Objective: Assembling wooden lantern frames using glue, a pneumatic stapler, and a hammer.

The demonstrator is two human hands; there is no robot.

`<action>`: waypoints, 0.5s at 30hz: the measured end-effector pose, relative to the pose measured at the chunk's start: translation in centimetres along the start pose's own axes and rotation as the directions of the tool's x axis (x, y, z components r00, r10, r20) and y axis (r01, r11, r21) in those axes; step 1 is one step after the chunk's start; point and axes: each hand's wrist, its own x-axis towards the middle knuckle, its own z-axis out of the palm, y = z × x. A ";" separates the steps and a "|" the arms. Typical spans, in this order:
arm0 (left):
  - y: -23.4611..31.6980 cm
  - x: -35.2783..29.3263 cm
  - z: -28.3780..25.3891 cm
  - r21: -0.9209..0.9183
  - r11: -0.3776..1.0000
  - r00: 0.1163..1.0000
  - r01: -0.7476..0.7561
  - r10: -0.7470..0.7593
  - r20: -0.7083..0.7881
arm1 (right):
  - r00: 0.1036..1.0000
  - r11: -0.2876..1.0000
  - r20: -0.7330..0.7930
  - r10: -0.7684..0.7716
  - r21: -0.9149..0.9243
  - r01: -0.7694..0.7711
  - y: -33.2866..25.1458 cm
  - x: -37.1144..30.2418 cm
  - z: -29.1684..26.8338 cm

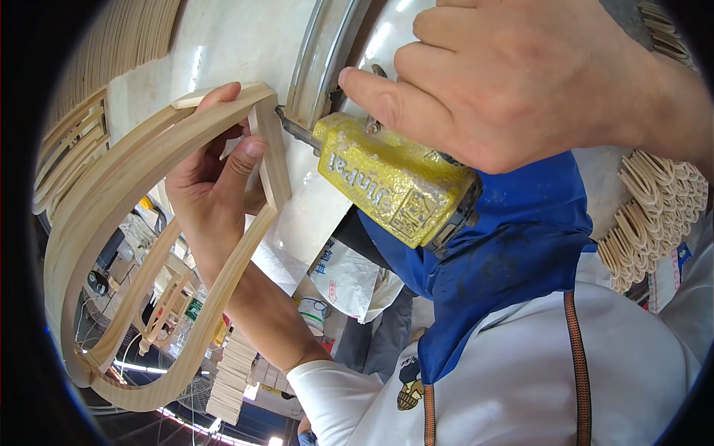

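My left hand (212, 175) grips a pale wooden frame (234, 279) with long curved side bars, its fingers and thumb closed round the end near a short crosspiece (269, 152). My right hand (483, 82) is closed round a yellow nail gun (394, 178); its handle is mostly hidden behind the hand, and the index finger lies by the trigger. The gun's narrow dark nose (297, 130) points at the corner where the crosspiece meets a curved bar, touching it or very close. A silver magazine rail (316, 56) runs upward from the nose.
Stacked wooden strips (123, 41) stand at upper left, above more wooden frames (71, 160). A pile of bent wooden pieces (654, 215) lies at right. A blue apron (506, 260) covers my lap; a white sack (346, 279) is below the pale work surface (245, 44).
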 end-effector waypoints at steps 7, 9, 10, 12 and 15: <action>0.0 0.1 -0.1 -0.012 1.000 1.000 0.008 -0.008 0.017 | 0.999 1.000 -0.035 -0.018 -0.010 0.018 0.5 0.6 1.0; 0.0 0.1 -0.2 -0.009 1.000 1.000 0.010 -0.009 0.020 | 0.999 1.000 -0.046 -0.024 -0.014 0.024 0.2 0.4 0.6; 0.1 0.1 -0.2 -0.013 1.000 1.000 0.014 -0.013 0.023 | 0.998 1.000 -0.050 -0.027 -0.017 0.026 0.2 1.4 0.6; 0.1 0.2 -0.2 -0.022 1.000 0.999 0.023 -0.022 0.029 | 0.998 0.999 -0.058 -0.033 -0.022 0.032 0.4 0.9 0.7; 0.0 0.2 -0.2 -0.032 0.999 0.999 0.023 -0.022 0.035 | 0.997 0.999 -0.069 -0.039 -0.028 0.037 0.7 0.6 0.8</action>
